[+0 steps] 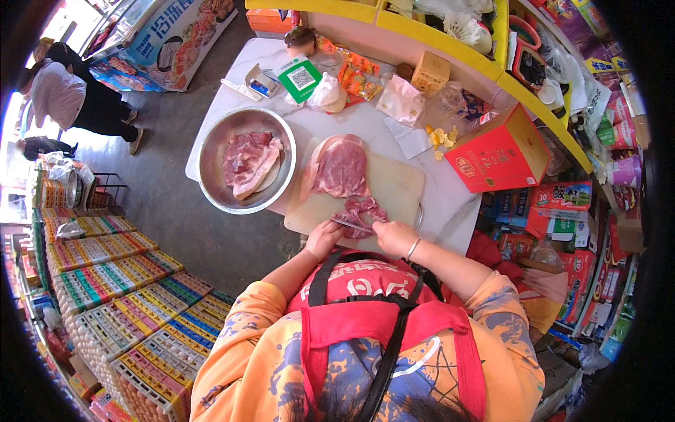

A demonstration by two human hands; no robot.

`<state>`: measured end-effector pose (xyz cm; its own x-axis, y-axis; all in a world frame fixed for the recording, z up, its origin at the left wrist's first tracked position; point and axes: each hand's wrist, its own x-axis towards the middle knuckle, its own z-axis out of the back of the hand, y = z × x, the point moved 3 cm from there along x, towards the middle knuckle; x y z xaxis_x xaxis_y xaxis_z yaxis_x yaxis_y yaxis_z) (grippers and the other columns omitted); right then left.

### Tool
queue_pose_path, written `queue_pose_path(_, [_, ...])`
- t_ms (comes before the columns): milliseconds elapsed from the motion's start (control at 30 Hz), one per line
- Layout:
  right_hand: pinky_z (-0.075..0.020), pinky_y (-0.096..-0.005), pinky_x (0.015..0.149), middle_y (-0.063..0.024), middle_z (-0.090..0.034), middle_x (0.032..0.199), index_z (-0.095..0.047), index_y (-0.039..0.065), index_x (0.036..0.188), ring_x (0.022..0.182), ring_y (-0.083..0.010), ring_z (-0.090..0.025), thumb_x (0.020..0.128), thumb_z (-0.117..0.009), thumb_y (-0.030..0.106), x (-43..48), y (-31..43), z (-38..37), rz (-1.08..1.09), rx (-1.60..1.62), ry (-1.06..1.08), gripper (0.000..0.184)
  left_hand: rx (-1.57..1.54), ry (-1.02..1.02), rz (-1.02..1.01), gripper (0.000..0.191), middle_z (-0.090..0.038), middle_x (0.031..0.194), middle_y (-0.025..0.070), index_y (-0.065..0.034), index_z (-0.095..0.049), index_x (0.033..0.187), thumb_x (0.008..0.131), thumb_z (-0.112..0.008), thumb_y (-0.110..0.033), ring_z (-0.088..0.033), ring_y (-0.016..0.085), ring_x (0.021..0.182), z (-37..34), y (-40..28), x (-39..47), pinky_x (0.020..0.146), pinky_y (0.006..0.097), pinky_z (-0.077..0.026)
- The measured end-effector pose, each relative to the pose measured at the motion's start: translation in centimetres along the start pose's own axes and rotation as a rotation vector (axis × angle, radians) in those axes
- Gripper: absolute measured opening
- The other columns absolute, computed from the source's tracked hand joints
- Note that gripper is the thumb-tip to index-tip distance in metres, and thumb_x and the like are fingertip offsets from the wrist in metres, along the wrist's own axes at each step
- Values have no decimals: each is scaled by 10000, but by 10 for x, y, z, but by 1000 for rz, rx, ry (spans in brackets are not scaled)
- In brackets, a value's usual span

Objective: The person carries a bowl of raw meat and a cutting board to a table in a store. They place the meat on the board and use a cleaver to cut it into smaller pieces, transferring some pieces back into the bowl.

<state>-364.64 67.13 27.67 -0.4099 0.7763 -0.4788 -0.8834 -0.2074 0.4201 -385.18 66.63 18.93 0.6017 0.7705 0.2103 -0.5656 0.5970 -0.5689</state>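
My right hand (pixel 394 238) grips a knife, whose handle is hidden in the fist. The thin blade (pixel 352 226) runs leftward across a small piece of raw meat (pixel 364 209) at the near edge of a pale cutting board (pixel 398 182). At the blade's far end is my left hand (pixel 324 240), fingers bent; whether they pinch the meat or the blade cannot be made out. Just beyond lies a large slab of raw meat (pixel 341 164) with a fatty rim. To the left, a steel basin (pixel 208 198) holds more raw meat (pixel 248 161).
The marble-patterned table (pixel 237 100) also bears a green code card (pixel 299 79), a white plastic bag (pixel 328 94), snack packets, orange peel (pixel 442 138) and a red carton (pixel 495 153). Stacked egg trays (pixel 132 295) stand left. Two people (pixel 60 95) are near a freezer (pixel 158 47).
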Motion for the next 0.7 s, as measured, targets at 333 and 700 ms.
queue_pose_path(333, [-511,-493,689,-220,-654,849,-542,38,944,814,-382,-649,848,-437,144,56,39,-24,74,-19,-53,177,-24,24,12,199,-620,924,74,-132,-656,899,733,-550,-103,-597,282,897,-5,6,-4,770,377,-491])
queue_pose_path(700, [-491,-470,756,-206,-646,841,-600,69,1022,814,-381,-628,766,-589,226,37,-51,1,-107,234,-86,300,49,6,-79,126,-552,869,70,-119,-588,821,695,-586,-117,-529,289,844,18,8,19,742,391,-441])
